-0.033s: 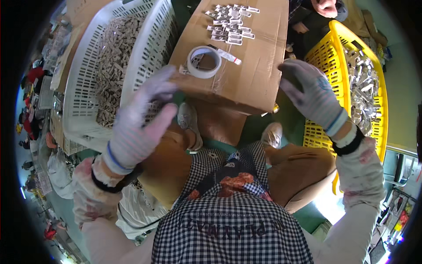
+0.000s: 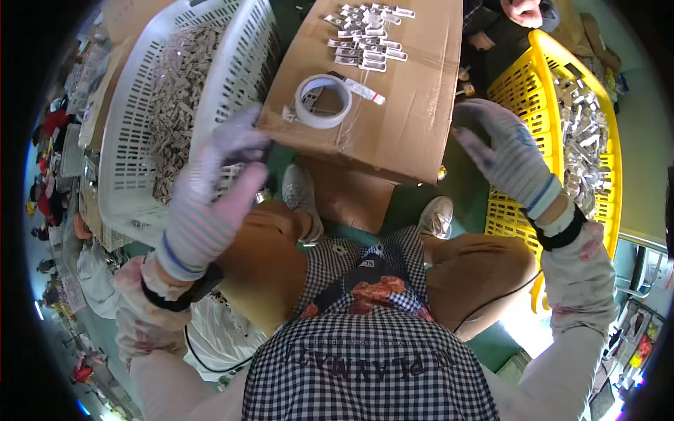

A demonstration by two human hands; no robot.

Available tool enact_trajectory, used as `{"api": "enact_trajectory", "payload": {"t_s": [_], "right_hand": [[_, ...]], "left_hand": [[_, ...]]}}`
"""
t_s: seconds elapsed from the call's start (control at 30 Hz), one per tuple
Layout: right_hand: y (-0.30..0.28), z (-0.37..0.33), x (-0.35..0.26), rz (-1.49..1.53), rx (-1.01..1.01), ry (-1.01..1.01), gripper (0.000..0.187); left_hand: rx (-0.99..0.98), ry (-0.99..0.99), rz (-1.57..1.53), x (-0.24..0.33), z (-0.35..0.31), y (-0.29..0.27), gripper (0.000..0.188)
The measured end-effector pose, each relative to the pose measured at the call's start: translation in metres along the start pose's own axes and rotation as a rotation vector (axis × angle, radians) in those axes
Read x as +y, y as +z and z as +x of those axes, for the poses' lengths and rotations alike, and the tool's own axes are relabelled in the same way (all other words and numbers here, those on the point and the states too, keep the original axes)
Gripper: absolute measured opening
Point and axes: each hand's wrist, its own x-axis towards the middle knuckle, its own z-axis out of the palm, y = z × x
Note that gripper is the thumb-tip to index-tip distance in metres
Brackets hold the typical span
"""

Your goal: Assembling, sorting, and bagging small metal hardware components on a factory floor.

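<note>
Both my hands wear pale striped gloves. My left hand (image 2: 217,186) is held beside the white basket (image 2: 235,77) and the near left corner of a cardboard box (image 2: 400,119). Its thumb stands apart from the bent fingers, and I see nothing between them. At the box's right side my right hand (image 2: 507,151) is open, fingers curved and thumb spread, in front of the yellow basket (image 2: 523,88). On the box top lie a roll of white tape (image 2: 303,105), a slim white tube (image 2: 365,92) and a cluster of small grey-white clip-like pieces (image 2: 365,35).
Many small greyish pieces (image 2: 184,105) fill the white basket; shiny and whitish pieces (image 2: 583,133) fill the yellow one. Beyond the box, another person's hand (image 2: 481,41) shows at the top. My shoes (image 2: 437,217) and bent legs are below the box, near a cardboard flap (image 2: 347,200).
My left hand has shifted left, away from the box corner. The right hand has moved slightly right and down. The things on the box lie as before.
</note>
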Motion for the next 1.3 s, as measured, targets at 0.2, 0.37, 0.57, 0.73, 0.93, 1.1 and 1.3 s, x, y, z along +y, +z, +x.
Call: {"api": "enact_trajectory", "payload": {"t_s": [0.2, 0.37, 0.57, 0.73, 0.93, 1.1, 1.3], "right_hand": [[0.02, 0.01, 0.063, 0.586, -0.493, 0.536, 0.025], [0.035, 0.058, 0.093, 0.738, -1.177, 0.362, 0.035], [-0.017, 0.073, 0.089, 0.908, -1.148, 0.573, 0.025], [-0.097, 0.058, 0.049, 0.937, -0.915, 0.998, 0.026], [-0.203, 0.034, 0.028, 0.844, -1.013, 0.762, 0.025], [-0.268, 0.095, 0.052, 0.951, -1.09, 0.818, 0.032], [-0.297, 0.126, 0.035, 0.785, -0.918, 0.596, 0.034]], "left_hand": [[0.069, -0.297, -0.024, -0.044, 0.093, -0.016, 0.044], [0.17, -0.362, 0.046, -0.079, 0.159, -0.029, 0.049], [0.397, -0.7, -0.072, -0.074, 0.117, -0.072, 0.058], [0.286, -1.311, 0.248, -0.045, -0.083, -0.118, 0.061], [-0.344, -2.057, 0.221, 0.176, -0.363, -0.106, 0.049], [-0.405, -1.738, 0.255, 0.345, -0.517, 0.0, 0.049], [-0.487, -2.023, -0.004, 0.394, -0.465, 0.069, 0.048]]}}
